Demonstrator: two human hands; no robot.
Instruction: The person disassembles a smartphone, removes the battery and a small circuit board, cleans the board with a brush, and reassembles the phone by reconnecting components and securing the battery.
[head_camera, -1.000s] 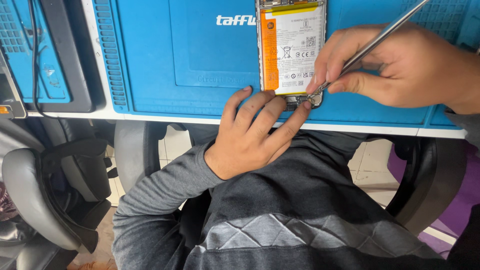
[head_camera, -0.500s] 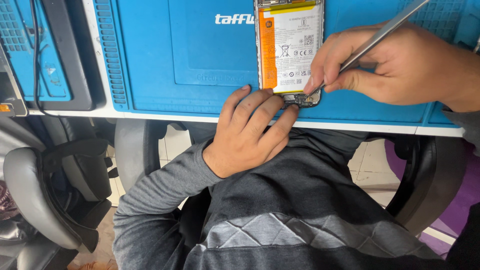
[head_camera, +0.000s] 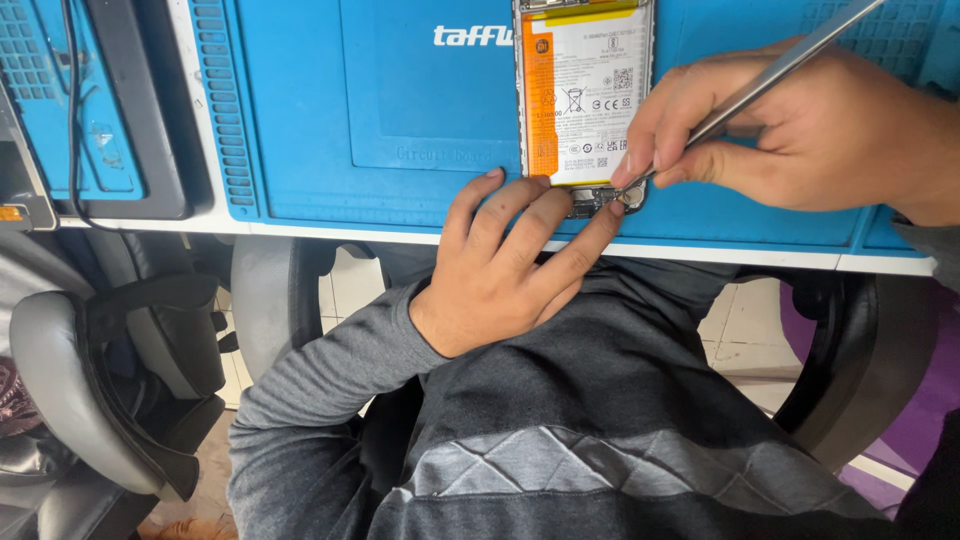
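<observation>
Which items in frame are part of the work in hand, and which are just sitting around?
In use:
- opened phone, back off, battery showing
- metal pry tool, tip at the phone's bottom edge
- right hand, gripping the tool
- left hand, fingertips bracing the phone's bottom end
- blue repair mat under the phone

Lying about:
- black cable, far left
- office chair, lower left

Left hand (head_camera: 500, 270) lies flat, fingers spread; right hand (head_camera: 800, 140) pinches closed.

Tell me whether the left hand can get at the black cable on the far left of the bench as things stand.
Probably yes. The left hand rests at the bottom edge of the opened phone, holding nothing, and the blue mat between it and the black cable looks bare. It would have to let go of the phone.
</observation>
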